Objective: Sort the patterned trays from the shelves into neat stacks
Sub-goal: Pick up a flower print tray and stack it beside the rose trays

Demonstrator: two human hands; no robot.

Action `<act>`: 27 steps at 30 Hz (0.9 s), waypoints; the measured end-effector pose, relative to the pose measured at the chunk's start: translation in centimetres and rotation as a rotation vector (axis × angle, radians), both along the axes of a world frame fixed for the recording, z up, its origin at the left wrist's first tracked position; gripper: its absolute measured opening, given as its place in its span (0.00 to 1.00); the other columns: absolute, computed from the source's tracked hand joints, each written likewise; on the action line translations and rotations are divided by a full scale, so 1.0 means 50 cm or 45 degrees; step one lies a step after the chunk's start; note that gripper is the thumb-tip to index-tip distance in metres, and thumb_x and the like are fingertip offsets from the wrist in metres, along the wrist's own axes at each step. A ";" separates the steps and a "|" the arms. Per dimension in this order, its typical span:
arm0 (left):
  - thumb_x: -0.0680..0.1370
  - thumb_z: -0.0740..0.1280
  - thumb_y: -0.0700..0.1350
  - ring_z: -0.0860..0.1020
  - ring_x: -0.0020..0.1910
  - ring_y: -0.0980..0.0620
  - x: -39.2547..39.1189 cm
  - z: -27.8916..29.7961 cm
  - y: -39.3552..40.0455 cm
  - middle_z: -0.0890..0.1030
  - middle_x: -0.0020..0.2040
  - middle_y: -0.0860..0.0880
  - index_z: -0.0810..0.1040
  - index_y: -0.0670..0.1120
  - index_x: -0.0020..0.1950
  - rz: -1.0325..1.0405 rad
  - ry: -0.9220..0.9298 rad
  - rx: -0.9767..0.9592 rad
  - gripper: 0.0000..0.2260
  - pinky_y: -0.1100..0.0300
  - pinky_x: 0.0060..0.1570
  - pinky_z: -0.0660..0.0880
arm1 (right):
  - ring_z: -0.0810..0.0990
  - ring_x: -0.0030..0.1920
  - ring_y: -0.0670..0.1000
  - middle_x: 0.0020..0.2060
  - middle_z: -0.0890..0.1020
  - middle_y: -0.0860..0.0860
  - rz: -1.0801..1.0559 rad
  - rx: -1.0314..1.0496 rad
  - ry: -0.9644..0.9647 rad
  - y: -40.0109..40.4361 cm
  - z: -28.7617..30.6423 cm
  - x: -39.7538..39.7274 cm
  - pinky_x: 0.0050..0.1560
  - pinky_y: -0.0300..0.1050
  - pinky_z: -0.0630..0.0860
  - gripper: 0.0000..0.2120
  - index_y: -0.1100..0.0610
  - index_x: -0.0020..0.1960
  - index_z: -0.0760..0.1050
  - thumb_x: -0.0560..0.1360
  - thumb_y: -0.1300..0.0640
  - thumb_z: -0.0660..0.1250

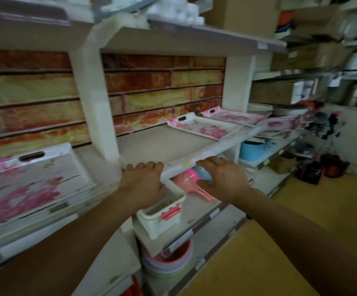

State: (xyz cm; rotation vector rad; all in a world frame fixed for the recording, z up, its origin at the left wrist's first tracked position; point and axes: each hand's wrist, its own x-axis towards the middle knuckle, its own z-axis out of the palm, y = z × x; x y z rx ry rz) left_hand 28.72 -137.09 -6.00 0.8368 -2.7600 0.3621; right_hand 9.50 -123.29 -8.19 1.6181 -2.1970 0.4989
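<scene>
A stack of white trays with pink flower prints point(30, 184) lies on the left shelf section. Farther right on the middle shelf point(162, 144) lies a single pink-flowered tray point(205, 127), with another point(233, 116) behind it and a third point(284, 124) at the far right. My left hand point(143, 182) is at the shelf's front edge, fingertips resting on it. My right hand point(222, 176) hovers beside it at the same edge, fingers relaxed. Neither hand holds a tray.
A white upright post point(96, 107) divides the shelf sections. Below the hands stand a white bin with red clasps point(162, 210), pink and blue plastic ware point(194, 176) and stacked bowls point(169, 259). Cardboard boxes point(241, 13) fill upper shelves. Wooden floor point(301, 210) lies to the right.
</scene>
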 end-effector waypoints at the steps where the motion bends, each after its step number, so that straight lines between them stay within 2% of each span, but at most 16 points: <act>1: 0.75 0.59 0.58 0.73 0.58 0.47 -0.037 0.001 0.021 0.74 0.62 0.50 0.65 0.51 0.67 -0.020 0.005 -0.003 0.23 0.51 0.56 0.68 | 0.81 0.49 0.58 0.53 0.82 0.53 -0.019 0.003 -0.019 0.026 -0.001 -0.032 0.47 0.52 0.79 0.26 0.51 0.63 0.76 0.68 0.41 0.67; 3: 0.75 0.59 0.57 0.73 0.58 0.46 -0.111 0.002 0.064 0.74 0.62 0.50 0.66 0.51 0.67 -0.051 0.005 -0.004 0.22 0.52 0.56 0.67 | 0.81 0.48 0.59 0.52 0.82 0.53 -0.050 0.003 -0.007 0.077 0.002 -0.094 0.45 0.51 0.78 0.25 0.51 0.62 0.77 0.67 0.43 0.68; 7: 0.75 0.59 0.58 0.73 0.59 0.45 -0.249 0.004 0.143 0.74 0.63 0.48 0.66 0.50 0.67 -0.105 0.000 -0.023 0.22 0.51 0.57 0.66 | 0.76 0.58 0.56 0.61 0.77 0.50 -0.124 0.055 0.028 0.171 0.017 -0.209 0.55 0.49 0.74 0.26 0.49 0.68 0.71 0.73 0.43 0.67; 12: 0.76 0.59 0.57 0.73 0.59 0.45 -0.390 0.003 0.225 0.74 0.63 0.48 0.66 0.49 0.67 -0.187 0.007 -0.004 0.22 0.52 0.56 0.67 | 0.74 0.61 0.54 0.63 0.75 0.49 -0.189 0.095 0.055 0.268 0.012 -0.325 0.56 0.47 0.71 0.26 0.47 0.70 0.68 0.75 0.40 0.64; 16: 0.75 0.59 0.57 0.73 0.59 0.46 -0.485 -0.003 0.273 0.75 0.62 0.49 0.67 0.50 0.65 -0.266 0.000 -0.006 0.21 0.51 0.56 0.67 | 0.74 0.59 0.53 0.61 0.76 0.48 -0.241 0.097 0.017 0.327 0.002 -0.404 0.56 0.49 0.74 0.25 0.46 0.69 0.68 0.74 0.40 0.63; 27: 0.75 0.59 0.57 0.73 0.61 0.46 -0.749 -0.041 0.276 0.74 0.63 0.48 0.67 0.48 0.67 -0.441 -0.033 0.025 0.23 0.51 0.58 0.69 | 0.72 0.64 0.53 0.65 0.73 0.48 -0.417 0.135 -0.011 0.381 -0.025 -0.605 0.58 0.47 0.71 0.26 0.47 0.72 0.65 0.76 0.40 0.62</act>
